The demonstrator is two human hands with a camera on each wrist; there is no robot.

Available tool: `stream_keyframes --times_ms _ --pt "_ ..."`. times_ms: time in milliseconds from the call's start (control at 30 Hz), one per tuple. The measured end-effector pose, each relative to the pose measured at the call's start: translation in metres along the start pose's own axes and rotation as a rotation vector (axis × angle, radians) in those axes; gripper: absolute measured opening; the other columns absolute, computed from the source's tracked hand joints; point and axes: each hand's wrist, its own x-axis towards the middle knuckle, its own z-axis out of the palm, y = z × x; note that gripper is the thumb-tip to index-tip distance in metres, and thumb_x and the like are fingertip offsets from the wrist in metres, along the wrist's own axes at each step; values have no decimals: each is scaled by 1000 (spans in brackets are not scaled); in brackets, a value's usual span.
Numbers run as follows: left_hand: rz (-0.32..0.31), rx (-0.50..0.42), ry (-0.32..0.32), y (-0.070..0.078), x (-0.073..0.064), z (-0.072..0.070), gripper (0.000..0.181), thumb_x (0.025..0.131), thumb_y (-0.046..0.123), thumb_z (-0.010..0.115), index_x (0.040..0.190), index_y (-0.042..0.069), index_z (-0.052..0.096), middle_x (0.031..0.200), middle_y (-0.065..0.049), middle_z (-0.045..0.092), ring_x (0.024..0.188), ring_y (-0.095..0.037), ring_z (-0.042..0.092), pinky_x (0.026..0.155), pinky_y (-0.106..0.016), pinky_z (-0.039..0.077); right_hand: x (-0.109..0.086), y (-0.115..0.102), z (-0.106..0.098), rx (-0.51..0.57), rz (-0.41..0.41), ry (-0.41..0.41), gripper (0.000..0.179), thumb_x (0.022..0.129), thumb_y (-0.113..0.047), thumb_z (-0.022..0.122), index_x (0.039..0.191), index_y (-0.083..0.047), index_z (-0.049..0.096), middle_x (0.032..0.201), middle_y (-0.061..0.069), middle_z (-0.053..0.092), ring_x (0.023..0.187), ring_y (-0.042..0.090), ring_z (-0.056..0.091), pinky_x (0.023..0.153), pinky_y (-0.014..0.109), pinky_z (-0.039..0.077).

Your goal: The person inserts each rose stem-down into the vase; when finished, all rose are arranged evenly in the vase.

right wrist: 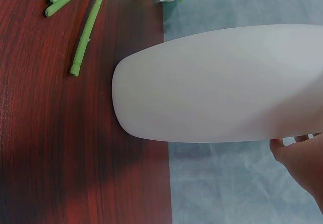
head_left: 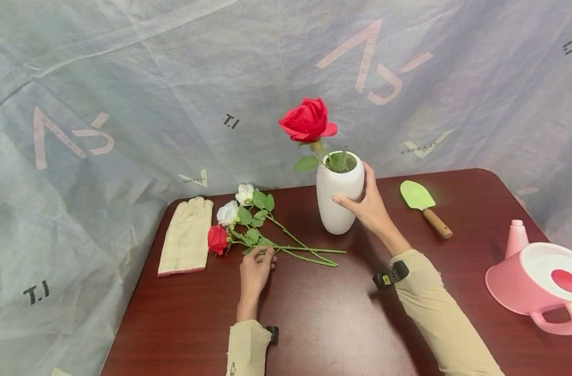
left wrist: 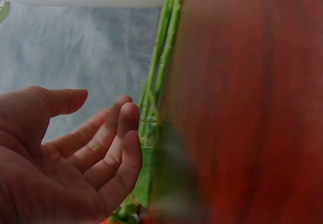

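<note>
1. The counter [head_left: 323, 308] is dark reddish wood with a sheen, and carries everything here.
2. The white vase [head_left: 335, 193] is probably stiff, smooth enough to slip, and breakable if ceramic; its weight is hard to judge. The broad upper body looks the best place to hold. It is matt, plain and narrower at the foot, nearly upright at the counter's far part, beyond the loose stem ends. Whether its base touches down, I cannot tell.
3. The standing red rose [head_left: 307, 121] should be light, with a soft head and a stiffer stem, so the stem is the part to take. It leans left out of the vase's mouth, its bloom full, with green leaves.
4. Three roses, two white [head_left: 227, 213] and one red [head_left: 217, 239], lie left of the vase, blooms leftward, green stems [head_left: 314, 250] crossing. They look artificial and light; bare stem should grip better than petals.
5. The right hand [head_left: 371, 206] grips the vase's side, thumb across the front, fingers round behind.
6. The left hand [head_left: 258, 269] is beside the leaves and stems, fingers loosely bent, thumb well apart; it grasps nothing, though contact is unclear.
</note>
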Motion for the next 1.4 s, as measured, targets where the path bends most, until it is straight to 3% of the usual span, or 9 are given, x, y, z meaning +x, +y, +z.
stream_keyframes --times_ms 167,267,467,600,700,867,1067,1200,1400 --pt "-52 -102 -8 -8 -4 7 23 90 19 61 100 0 70 72 -11 69 63 -22 67 53 -34 54 -1 0 0 -8 3 -3 94 77 -13 76 147 -13 12 138 11 34 120 25 39 97 48 33" --pt "-94 -183 -28 -9 -7 10 21 88 17 64 98 -1 70 72 -12 69 62 -22 67 50 -32 54 -1 -1 0 -11 7 -3 94 77 -14 76 147 -13 12 138 12 33 121 24 39 97 48 33" --pt "-162 -296 -147 -7 -11 20 19 84 14 68 95 -2 71 76 -15 69 66 -23 68 50 -31 54 0 -1 -1 -3 4 -6 94 77 -13 76 147 -13 12 138 13 33 120 26 39 96 50 33" --pt "-186 -290 -89 -9 -9 25 18 83 12 69 95 -1 71 78 -13 70 69 -21 68 49 -28 53 0 0 0 4 7 -8 94 78 -14 76 147 -13 13 138 12 33 119 26 40 96 49 33" --pt "-201 -273 -18 -11 -5 28 14 84 9 68 94 -1 71 77 -13 70 68 -20 68 48 -27 53 0 1 0 4 6 -9 93 78 -14 76 147 -14 13 139 12 33 120 25 40 96 49 34" --pt "-197 -223 40 -11 -1 31 15 87 9 64 92 -3 71 73 -13 69 62 -20 68 48 -27 53 0 0 0 0 4 2 93 77 -14 76 147 -14 13 139 11 33 120 24 39 96 48 33" --pt "-133 -26 157 -6 4 37 34 90 29 63 79 -1 73 58 -8 65 50 -19 64 43 -27 50 0 -1 0 10 -5 8 93 77 -12 76 146 -13 14 139 11 33 119 25 40 96 48 33" --pt "-141 115 167 -4 11 44 44 91 37 60 61 6 71 49 -2 61 43 -14 59 44 -31 49 -1 -1 0 23 -12 11 92 77 -11 76 146 -14 15 138 12 34 118 25 41 95 48 34" --pt "-193 188 168 -3 18 47 46 89 37 62 52 11 68 44 1 57 40 -13 55 52 -38 51 0 -1 1 35 -14 5 93 77 -9 76 146 -12 14 137 13 34 117 26 41 95 48 34"
